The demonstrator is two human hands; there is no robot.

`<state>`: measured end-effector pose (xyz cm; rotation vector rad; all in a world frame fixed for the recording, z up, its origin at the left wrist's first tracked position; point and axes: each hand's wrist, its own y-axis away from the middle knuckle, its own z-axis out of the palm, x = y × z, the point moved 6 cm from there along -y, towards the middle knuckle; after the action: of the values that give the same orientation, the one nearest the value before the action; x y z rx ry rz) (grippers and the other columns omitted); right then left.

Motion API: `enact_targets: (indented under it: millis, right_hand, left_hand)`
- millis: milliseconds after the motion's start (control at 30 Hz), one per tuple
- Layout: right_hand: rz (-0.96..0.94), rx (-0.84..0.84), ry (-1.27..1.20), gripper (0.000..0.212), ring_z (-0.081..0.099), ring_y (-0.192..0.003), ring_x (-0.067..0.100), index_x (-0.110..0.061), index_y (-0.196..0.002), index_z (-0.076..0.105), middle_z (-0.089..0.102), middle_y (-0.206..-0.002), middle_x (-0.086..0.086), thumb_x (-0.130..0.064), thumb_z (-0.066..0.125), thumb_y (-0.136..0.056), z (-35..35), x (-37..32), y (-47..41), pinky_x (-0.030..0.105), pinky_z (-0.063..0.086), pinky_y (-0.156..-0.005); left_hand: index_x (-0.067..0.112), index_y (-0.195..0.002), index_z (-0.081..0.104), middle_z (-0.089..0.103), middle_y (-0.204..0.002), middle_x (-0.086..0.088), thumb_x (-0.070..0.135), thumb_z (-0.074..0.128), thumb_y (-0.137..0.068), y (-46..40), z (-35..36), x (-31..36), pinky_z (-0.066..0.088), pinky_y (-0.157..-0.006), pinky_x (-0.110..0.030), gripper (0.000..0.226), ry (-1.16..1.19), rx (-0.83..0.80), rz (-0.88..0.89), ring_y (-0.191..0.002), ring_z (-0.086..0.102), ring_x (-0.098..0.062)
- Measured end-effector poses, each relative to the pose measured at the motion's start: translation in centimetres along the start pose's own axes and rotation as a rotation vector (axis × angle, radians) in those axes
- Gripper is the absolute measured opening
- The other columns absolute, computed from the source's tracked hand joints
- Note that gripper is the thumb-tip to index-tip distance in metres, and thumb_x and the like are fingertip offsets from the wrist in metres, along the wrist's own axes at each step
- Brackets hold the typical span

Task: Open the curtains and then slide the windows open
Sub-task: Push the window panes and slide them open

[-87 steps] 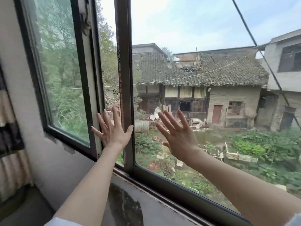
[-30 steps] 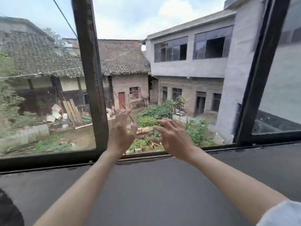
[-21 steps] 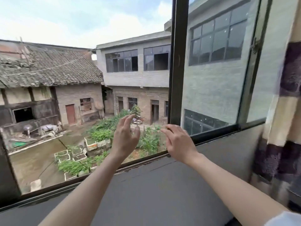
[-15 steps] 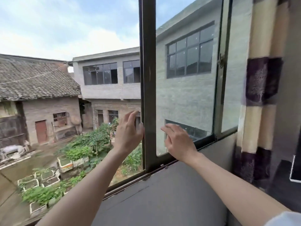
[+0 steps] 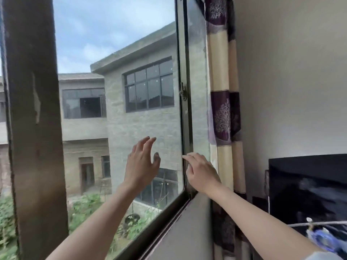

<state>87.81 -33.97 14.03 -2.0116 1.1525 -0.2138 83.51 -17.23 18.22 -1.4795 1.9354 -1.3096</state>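
pale wall at right, curtain [image 5: 222, 102] already bunched aside. right sash [image 5: 185, 117] looks shut. left hand [image 5: 141, 164] spread, empty; right hand [image 5: 201, 174] loosely curled, fingertips at sash edge. sliding remains.

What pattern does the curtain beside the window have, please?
Cream and dark purple bands, with pale tree motifs on the purple; the curtain shows in the head view.

The near window post [image 5: 35, 128] was blurred and cut off by the top and bottom edges, and it hid the buildings on the far left. The curtain [image 5: 223, 113] ran out of the top edge, its lower part hidden behind the right forearm [image 5: 262, 220]; whether the right hand [image 5: 201, 174] touched the window frame [image 5: 185, 119] could not be told. The dark screen [image 5: 308, 186] at the right was cut off by the edge, and the small blue item [image 5: 326, 239] before it was too blurred to identify.
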Motion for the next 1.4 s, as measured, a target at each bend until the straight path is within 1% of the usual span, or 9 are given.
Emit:
enact_targets:
  millis: [200,367,500,667,800,933,1000,1133,1400]
  right_hand:
    - [0.035,0.086,0.020,0.042,0.042,-0.121,0.022,-0.014,-0.129,0.043,0.048,-0.132,0.004,-0.009,0.037,-0.088,0.3,9.5,-8.5,0.035,0.037,-0.097]
    - [-0.043,0.211,-0.029,0.042,0.042,-0.122,0.021,-0.015,-0.131,0.041,0.047,-0.134,0.004,-0.009,0.037,-0.089,0.6,16.2,-18.9,0.033,0.038,-0.097]
    - [-0.142,0.249,-0.062,0.043,0.041,-0.125,0.021,-0.014,-0.133,0.039,0.045,-0.138,0.005,-0.009,0.036,-0.091,-0.2,19.0,-27.2,0.036,0.038,-0.101]
    - [-0.214,0.292,-0.154,0.044,0.035,-0.130,0.025,-0.011,-0.136,0.034,0.039,-0.142,0.009,-0.008,0.033,-0.092,-2.3,19.3,-36.2,0.041,0.033,-0.107]
    - [-0.283,0.300,-0.191,0.046,0.032,-0.132,0.027,-0.013,-0.137,0.033,0.037,-0.144,0.008,-0.010,0.035,-0.091,-3.4,16.9,-41.1,0.046,0.029,-0.109]
    - [-0.246,0.290,-0.150,0.046,0.032,-0.129,0.030,-0.018,-0.136,0.036,0.045,-0.140,0.007,-0.016,0.036,-0.090,-3.8,15.2,-44.4,0.048,0.030,-0.106]
    - [-0.194,0.275,-0.192,0.041,0.029,-0.130,0.030,-0.019,-0.130,0.044,0.053,-0.131,0.010,-0.019,0.037,-0.090,-3.9,14.6,-45.5,0.047,0.029,-0.106]
    - [-0.142,0.283,-0.254,0.023,0.033,-0.127,0.030,-0.021,-0.103,0.061,0.061,-0.118,0.008,-0.025,0.045,-0.087,-3.8,14.3,-46.3,0.044,0.031,-0.104]
    - [-0.187,0.418,-0.304,0.015,0.049,-0.108,0.027,-0.012,-0.098,0.058,0.063,-0.106,0.009,-0.015,0.048,-0.087,-4.1,14.1,-45.1,0.040,0.037,-0.090]
  left_hand:
    - [0.017,-0.137,0.034,0.035,-0.146,-0.008,0.022,0.049,-0.088,-8.4,10.0,-0.5,0.029,-0.105,-0.046,0.052,-0.086,-0.008,0.056,-0.133,0.032,-0.027]
    - [0.020,-0.137,0.033,0.029,-0.149,-0.009,0.025,0.048,-0.087,-18.0,16.2,-0.7,0.013,-0.113,-0.051,0.052,-0.322,0.105,0.123,-0.141,0.015,-0.025]
    - [0.019,-0.136,0.037,0.027,-0.150,-0.012,0.027,0.051,-0.086,-25.5,17.5,-0.4,0.003,-0.113,-0.054,0.052,-0.546,0.222,0.158,-0.142,0.009,-0.027]
    - [0.021,-0.139,0.029,0.012,-0.155,-0.011,0.034,0.046,-0.087,-32.4,16.6,-0.2,-0.012,-0.109,-0.055,0.056,-0.803,0.350,0.146,-0.143,-0.003,-0.028]
    - [0.019,-0.141,0.020,0.008,-0.155,-0.011,0.043,0.032,-0.090,-33.9,16.4,-1.2,-0.006,-0.111,-0.056,0.057,-0.998,0.407,0.088,-0.142,-0.004,-0.031]
    - [0.016,-0.143,0.015,0.008,-0.155,-0.012,0.047,0.023,-0.091,-33.6,17.1,-1.8,-0.001,-0.111,-0.057,0.061,-1.151,0.426,0.113,-0.142,-0.001,-0.033]
    - [0.016,-0.142,0.017,0.011,-0.155,-0.013,0.047,0.024,-0.090,-33.6,17.0,-1.8,-0.001,-0.111,-0.057,0.061,-1.171,0.446,0.119,-0.142,0.000,-0.034]
    - [0.016,-0.141,0.020,0.012,-0.154,-0.013,0.047,0.027,-0.090,-33.4,17.0,-1.7,0.000,-0.112,-0.056,0.060,-1.172,0.450,0.126,-0.142,0.001,-0.034]
    - [0.016,-0.140,0.021,0.010,-0.155,-0.013,0.044,0.025,-0.091,-32.9,16.7,-1.2,-0.002,-0.112,-0.056,0.057,-1.137,0.437,0.138,-0.142,-0.001,-0.033]
